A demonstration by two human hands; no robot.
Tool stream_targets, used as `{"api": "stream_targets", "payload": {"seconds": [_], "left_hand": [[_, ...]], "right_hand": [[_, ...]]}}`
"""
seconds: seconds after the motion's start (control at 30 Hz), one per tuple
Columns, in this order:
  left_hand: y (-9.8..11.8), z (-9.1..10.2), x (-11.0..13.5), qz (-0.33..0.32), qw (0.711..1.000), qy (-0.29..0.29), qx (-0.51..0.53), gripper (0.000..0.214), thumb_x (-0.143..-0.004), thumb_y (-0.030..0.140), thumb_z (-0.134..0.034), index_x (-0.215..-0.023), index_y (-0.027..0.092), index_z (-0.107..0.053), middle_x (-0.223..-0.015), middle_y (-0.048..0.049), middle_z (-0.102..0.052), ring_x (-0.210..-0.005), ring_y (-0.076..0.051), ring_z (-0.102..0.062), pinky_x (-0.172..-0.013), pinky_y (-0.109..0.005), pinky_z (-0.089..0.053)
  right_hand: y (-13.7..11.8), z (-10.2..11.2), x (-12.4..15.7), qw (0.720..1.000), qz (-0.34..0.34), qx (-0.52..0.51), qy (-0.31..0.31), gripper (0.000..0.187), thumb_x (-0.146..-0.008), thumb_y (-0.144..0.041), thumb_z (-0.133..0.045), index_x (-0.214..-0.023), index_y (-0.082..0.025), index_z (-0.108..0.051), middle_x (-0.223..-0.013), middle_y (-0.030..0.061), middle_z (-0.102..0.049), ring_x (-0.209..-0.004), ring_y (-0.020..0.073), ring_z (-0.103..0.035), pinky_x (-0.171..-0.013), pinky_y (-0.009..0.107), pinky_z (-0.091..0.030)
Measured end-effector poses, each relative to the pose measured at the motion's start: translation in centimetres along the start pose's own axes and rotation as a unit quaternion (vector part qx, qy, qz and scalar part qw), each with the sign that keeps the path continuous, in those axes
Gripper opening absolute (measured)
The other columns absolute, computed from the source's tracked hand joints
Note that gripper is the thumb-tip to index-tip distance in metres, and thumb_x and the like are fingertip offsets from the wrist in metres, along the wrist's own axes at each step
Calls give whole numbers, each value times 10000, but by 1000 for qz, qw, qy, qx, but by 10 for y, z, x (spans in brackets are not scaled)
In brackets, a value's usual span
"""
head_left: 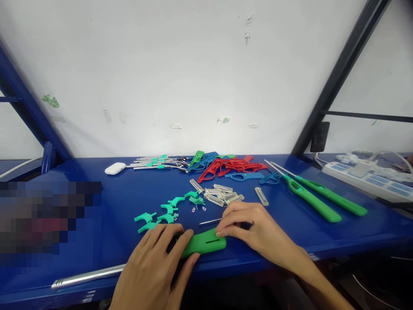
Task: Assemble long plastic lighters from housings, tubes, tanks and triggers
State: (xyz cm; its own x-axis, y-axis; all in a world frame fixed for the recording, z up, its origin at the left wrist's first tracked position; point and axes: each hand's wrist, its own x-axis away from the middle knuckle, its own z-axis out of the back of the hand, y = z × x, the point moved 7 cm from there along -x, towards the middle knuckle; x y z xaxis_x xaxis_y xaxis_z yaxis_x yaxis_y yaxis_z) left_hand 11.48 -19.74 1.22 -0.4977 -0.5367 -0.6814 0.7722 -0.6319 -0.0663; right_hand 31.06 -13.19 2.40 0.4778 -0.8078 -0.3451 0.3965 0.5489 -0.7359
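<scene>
Blue tabletop [122, 200]; left hand [153, 262] around a green lighter [204, 244], right hand [250, 221] in a narrow pinch at its end.

Green handle [208, 243] held at edge of blue worktop [119, 206]

The left hand [156, 260] grips the handle; a silver tube [93, 276] extends left from under that hand. The right hand [248, 221] pinches the handle's right end. Behind lie teal clips [167, 208], clear capsules [214, 199] and red casings [238, 165].
</scene>
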Motion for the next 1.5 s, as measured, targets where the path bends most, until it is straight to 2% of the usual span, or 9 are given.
{"api": "stream_targets", "payload": {"seconds": [0.17, 0.6, 0.73, 0.83, 0.9, 1.03, 1.23, 1.37, 1.5], "left_hand": [[-1, 0, -1, 4, 1000, 2, -4, 256, -1060, 274, -531, -1255, 211, -683, -1130, -70, -729, -1015, -262, -670, -919, -413, -515], [-2, -2, 0, 2, 1000, -6, -2, 267, -1055, 273, -546, -1272, 194, -680, -1146, -81, -717, -1029, -274, -662, -932, -431, -502], [-1, -1, 1, 1, 1000, -5, -2, 264, -1063, 273, -536, -1269, 194, -680, -1143, -80, -717, -1032, -277, -660, -933, -437, -500], [-1, 0, -1, 3, 1000, -2, 0, 257, -1062, 271, -539, -1262, 193, -680, -1142, -80, -713, -1028, -270, -655, -921, -422, -498], [-1, 0, -2, 3, 1000, -2, 5, 251, -1062, 266, -543, -1255, 187, -682, -1138, -81, -706, -1024, -266, -650, -910, -412, -495], [0, 1, -3, 0, 1000, 0, 7, 257, -1073, 270, -525, -1255, 182, -685, -1137, -79, -699, -1020, -263, -640, -922, -412, -476], [0, 1, -3, -4, 1000, 6, -3, 265, -1083, 272, -508, -1247, 182, -695, -1142, -76, -704, -1031, -258, -636, -957, -403, -451], [0, 1, -4, -6, 1000, 8, -1, 262, -1083, 269, -510, -1246, 183, -697, -1132, -73, -704, -1016, -252, -637, -962, -399, -446], [0, 1, -4, -3, 1000, 6, 6, 259, -1082, 271, -514, -1244, 182, -695, -1129, -75, -701, -1019, -250, -637, -932, -390, -462]], "right_hand": [[-4, 2, 4, 1000, 1, 19, -9, 121, -987, -377, -763, -1015, -363, -879, -982, 8, -803, -876, 189, -728, -793, 304, -542], [-10, 2, 11, 998, 19, 59, -33, 211, -1048, -357, -662, -1085, -320, -867, -1033, 15, -767, -860, 166, -702, -770, 295, -513], [-11, 9, 11, 997, 39, 66, 14, 220, -1056, -354, -645, -1089, -317, -860, -1008, 20, -767, -863, 178, -707, -784, 308, -524], [-4, 24, 14, 989, 25, 127, 75, 236, -1054, -382, -643, -1208, -328, -814, -1102, 42, -772, -969, 229, -704, -894, 376, -539], [6, 31, 17, 978, 9, 194, 76, 249, -1038, -405, -665, -1242, -337, -791, -1175, 59, -759, -1046, 273, -690, -976, 454, -523], [25, 40, 24, 963, -1, 260, 65, 170, -1017, -417, -696, -1115, -341, -813, -1149, 63, -732, -1026, 288, -697, -1082, 570, -468], [27, 46, 27, 972, 12, 208, 108, 101, -1038, -357, -678, -1033, -310, -767, -1084, 16, -778, -1024, 264, -730, -1148, 554, -433], [21, 61, 29, 973, -3, 136, 186, 135, -1020, -402, -705, -1084, -287, -735, -1054, 25, -793, -947, 230, -752, -897, 382, -594], [13, 79, 28, 953, 12, -81, 290, 175, -927, -408, -828, -1059, -309, -770, -983, -5, -770, -888, 163, -737, -774, 235, -600]]}}
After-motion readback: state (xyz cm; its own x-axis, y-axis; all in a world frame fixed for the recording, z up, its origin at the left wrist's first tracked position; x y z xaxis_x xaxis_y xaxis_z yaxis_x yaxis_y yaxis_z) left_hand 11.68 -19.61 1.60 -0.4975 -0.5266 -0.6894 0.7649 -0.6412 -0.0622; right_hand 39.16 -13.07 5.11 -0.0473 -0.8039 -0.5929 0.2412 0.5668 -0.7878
